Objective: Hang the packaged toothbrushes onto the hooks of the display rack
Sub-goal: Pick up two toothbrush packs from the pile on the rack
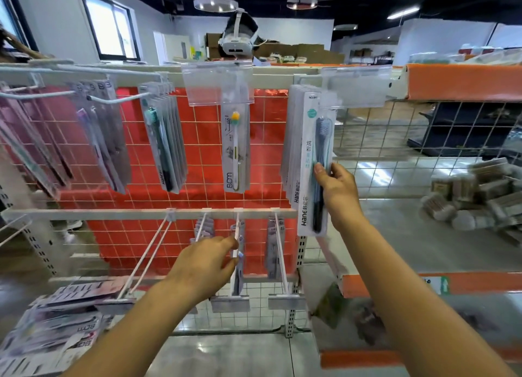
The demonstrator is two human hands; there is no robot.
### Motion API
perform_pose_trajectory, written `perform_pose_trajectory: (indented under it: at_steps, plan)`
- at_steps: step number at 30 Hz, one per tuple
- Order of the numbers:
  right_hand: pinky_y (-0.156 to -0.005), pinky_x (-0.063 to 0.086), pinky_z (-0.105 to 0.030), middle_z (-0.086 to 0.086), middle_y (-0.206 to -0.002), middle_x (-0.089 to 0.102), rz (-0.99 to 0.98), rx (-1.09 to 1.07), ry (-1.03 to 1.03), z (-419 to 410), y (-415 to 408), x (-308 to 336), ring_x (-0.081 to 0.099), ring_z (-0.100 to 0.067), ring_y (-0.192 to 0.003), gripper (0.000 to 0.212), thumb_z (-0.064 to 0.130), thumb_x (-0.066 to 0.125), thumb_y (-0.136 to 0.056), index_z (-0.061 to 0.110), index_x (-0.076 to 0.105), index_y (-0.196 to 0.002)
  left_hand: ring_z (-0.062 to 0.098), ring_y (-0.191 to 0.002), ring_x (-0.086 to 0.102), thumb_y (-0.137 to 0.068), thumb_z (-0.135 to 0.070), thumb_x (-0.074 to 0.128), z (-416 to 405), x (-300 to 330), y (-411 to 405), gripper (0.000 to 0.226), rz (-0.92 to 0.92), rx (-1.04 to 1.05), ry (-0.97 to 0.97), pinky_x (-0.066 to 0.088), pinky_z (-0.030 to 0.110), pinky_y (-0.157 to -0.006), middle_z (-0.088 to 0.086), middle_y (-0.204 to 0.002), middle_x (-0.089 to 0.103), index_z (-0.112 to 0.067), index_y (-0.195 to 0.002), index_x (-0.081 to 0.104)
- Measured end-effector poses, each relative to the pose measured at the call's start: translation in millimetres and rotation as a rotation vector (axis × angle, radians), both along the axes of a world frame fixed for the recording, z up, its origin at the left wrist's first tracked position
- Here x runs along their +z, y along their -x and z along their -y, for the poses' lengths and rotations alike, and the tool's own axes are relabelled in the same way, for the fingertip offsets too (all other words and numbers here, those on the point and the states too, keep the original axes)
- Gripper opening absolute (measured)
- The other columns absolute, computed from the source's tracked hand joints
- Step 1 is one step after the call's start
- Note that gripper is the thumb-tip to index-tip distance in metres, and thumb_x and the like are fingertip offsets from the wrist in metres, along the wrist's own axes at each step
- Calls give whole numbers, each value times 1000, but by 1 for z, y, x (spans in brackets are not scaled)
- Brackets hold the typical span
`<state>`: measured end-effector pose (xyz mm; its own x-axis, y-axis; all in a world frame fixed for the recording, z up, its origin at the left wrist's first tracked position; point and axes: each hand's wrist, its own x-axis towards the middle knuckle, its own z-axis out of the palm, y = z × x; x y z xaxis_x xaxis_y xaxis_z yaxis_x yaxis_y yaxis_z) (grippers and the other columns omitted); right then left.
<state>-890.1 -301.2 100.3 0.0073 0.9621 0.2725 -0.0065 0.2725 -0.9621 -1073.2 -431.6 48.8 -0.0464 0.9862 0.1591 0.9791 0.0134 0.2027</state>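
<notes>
My right hand (337, 191) grips the right edge of a long white Hane toothbrush pack (310, 162) with a blue-grey brush, front of a stack hanging on the upper right hook. My left hand (206, 266) reaches to the lower rail and pinches a toothbrush pack (239, 259) at the middle lower hook (236, 237). The wire display rack (197, 139) has a red backing. More packs hang on the upper row: a BDM pack (234, 153), green-brush Hane packs (162, 139) and purple packs (101, 133).
A loose pile of toothbrush packs (56, 317) lies at the lower left. Empty long hooks (147, 255) jut out from the lower rail. Clear price tag holders (217, 83) hang above. Boxed goods (477, 198) sit on a shelf at right. A person wearing a headset (238, 42) stands behind the rack.
</notes>
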Motion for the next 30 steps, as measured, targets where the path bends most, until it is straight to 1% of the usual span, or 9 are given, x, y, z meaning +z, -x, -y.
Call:
perform_pose_trajectory:
  at_steps: [5,9,13,16,18,20,23,26,30]
  plan:
    - [-70,51,-29,-1,-84,59,105,-40,-21,-9,2,0,58,-16,-77,13,24,48,-97,13,53,-96,15,-107,57,-96,-36,44,1,-3,0,32,-2,-6,12,49,32,-88,-5,-121,60,-26,-126,51]
    - [-66,41,-28,3,-84,56,289,-92,-101,-7,2,-4,53,-16,-79,21,29,39,-100,12,51,-99,15,-110,55,-96,-38,44,4,-5,3,36,-8,-5,36,47,30,-89,-6,-123,58,-27,-129,49]
    - [-81,46,-37,-15,-101,62,451,-130,-31,-8,2,-23,57,-30,-95,41,30,30,-101,2,58,-112,14,-108,56,-96,-38,44,8,-6,7,35,0,-2,45,46,27,-87,-6,-123,58,-27,-129,49]
    - [-76,41,-31,-14,-96,58,588,-91,110,-6,1,-43,54,-27,-91,37,27,30,-101,5,59,-102,15,-102,58,-95,-37,46,12,-9,12,35,-8,14,65,48,28,-84,-5,-118,60,-27,-128,48]
    - [-73,35,-26,-12,-99,56,700,-53,206,0,2,-54,51,-25,-90,33,24,33,-101,6,59,-107,15,-101,58,-95,-37,47,15,-12,15,34,-12,29,86,49,29,-83,-5,-115,60,-28,-128,48]
    - [-71,37,-26,-11,-107,61,742,16,248,9,5,-67,53,-23,-89,29,22,40,-98,8,61,-112,15,-101,58,-95,-37,46,17,-14,19,32,-23,39,98,49,30,-83,-6,-114,60,-28,-126,49]
    - [-77,49,-33,-9,-102,64,843,63,174,24,13,-74,57,-22,-86,23,19,45,-93,11,65,-101,15,-107,57,-96,-37,45,19,-18,22,35,-41,61,95,48,29,-85,-6,-121,58,-27,-129,47]
    - [-76,48,-35,-8,-90,61,997,104,81,38,22,-73,56,-24,-82,20,17,43,-92,9,61,-89,15,-110,55,-96,-37,44,23,-21,25,38,-50,80,97,48,29,-87,-5,-126,57,-27,-132,44]
    - [-79,52,-37,-8,-94,63,1089,183,35,55,41,-70,61,-24,-85,25,21,40,-96,8,61,-100,14,-107,56,-96,-35,44,32,-26,32,33,-13,86,72,46,26,-84,-5,-122,59,-26,-127,50]
